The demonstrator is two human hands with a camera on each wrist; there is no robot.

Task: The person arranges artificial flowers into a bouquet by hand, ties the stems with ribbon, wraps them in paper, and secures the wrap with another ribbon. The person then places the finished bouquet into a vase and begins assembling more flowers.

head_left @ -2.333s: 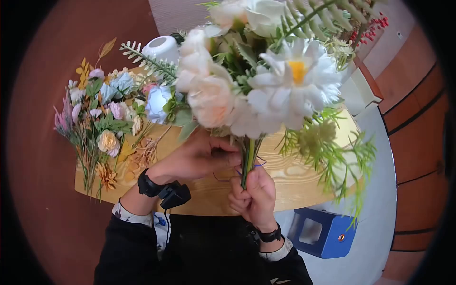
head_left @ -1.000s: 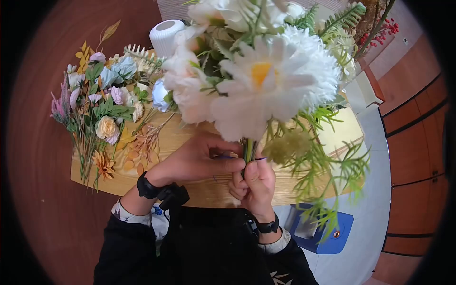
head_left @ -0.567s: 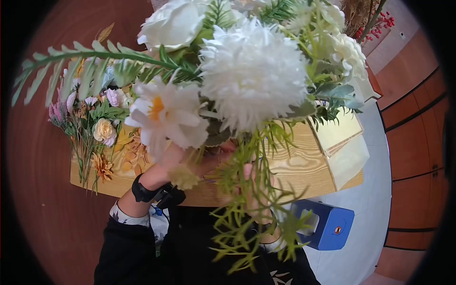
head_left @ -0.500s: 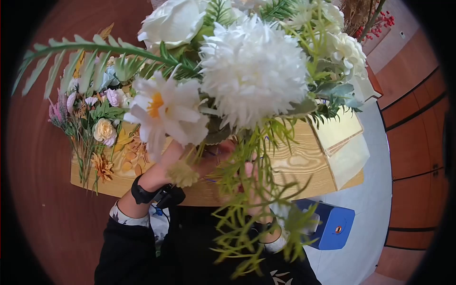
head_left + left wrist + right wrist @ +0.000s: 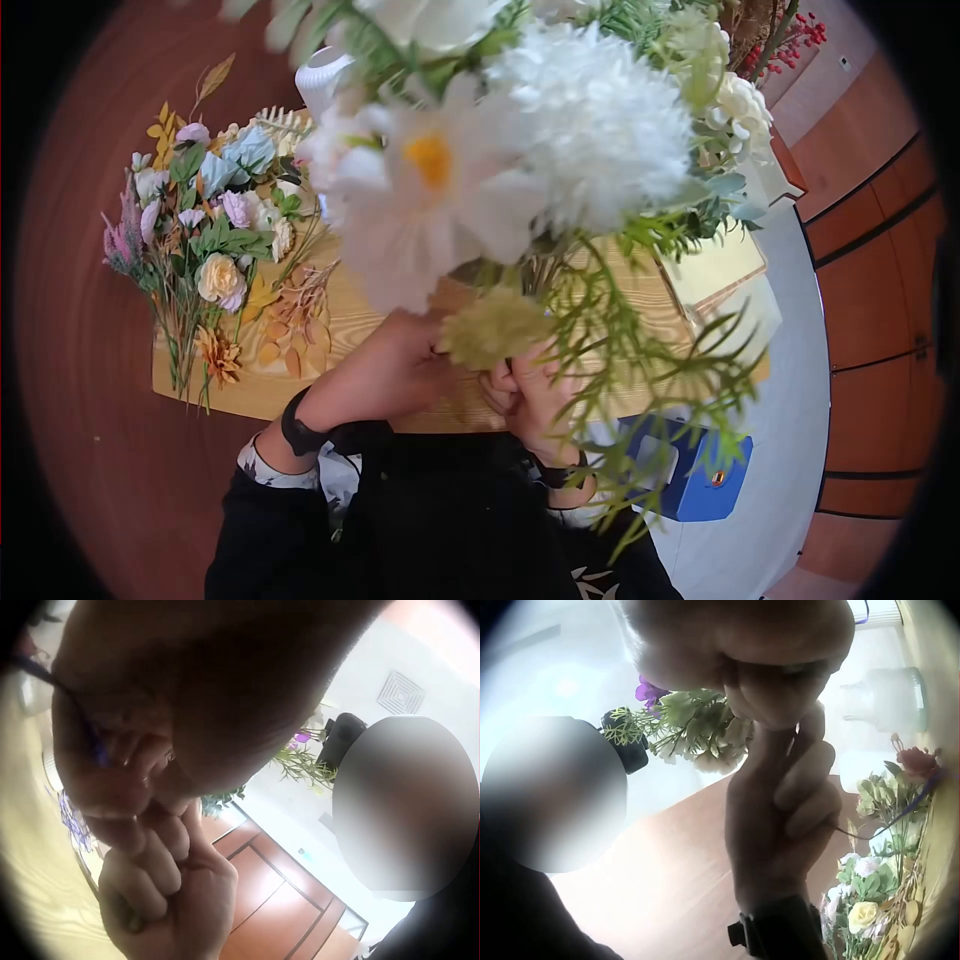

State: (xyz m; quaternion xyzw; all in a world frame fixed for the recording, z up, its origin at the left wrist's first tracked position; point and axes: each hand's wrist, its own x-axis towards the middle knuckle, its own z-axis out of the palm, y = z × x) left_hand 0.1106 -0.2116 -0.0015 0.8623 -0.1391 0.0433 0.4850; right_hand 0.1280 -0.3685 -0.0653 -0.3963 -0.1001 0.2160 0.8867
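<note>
A bouquet of artificial flowers (image 5: 590, 130), mostly white with ferns and trailing green sprigs, fills the upper middle of the head view. Its stems sit in the curled fingers of my right hand (image 5: 535, 395), partly covered by a pale green bloom (image 5: 495, 325). Right beside that grip is my left hand (image 5: 385, 370), its fingers bent at the stems. A thin purple string (image 5: 930, 784) runs from the left fingers in the right wrist view; in the left wrist view, purple string (image 5: 99, 754) also shows at the fingers. Where the string meets the stems is hidden.
Loose artificial flowers (image 5: 220, 275) lie along the left of the wooden table (image 5: 630, 350). A white vase (image 5: 322, 78) stands behind them. Yellowish sheets (image 5: 715, 265) lie at the right edge, above a blue stool (image 5: 715, 475) on the floor. Purple strands (image 5: 75, 825) lie on the table.
The bouquet first turns, bringing a fern across to the left and sprigs over the hands; then it swings again, uncovering the hands. Both hands stay close together at the stems.
</note>
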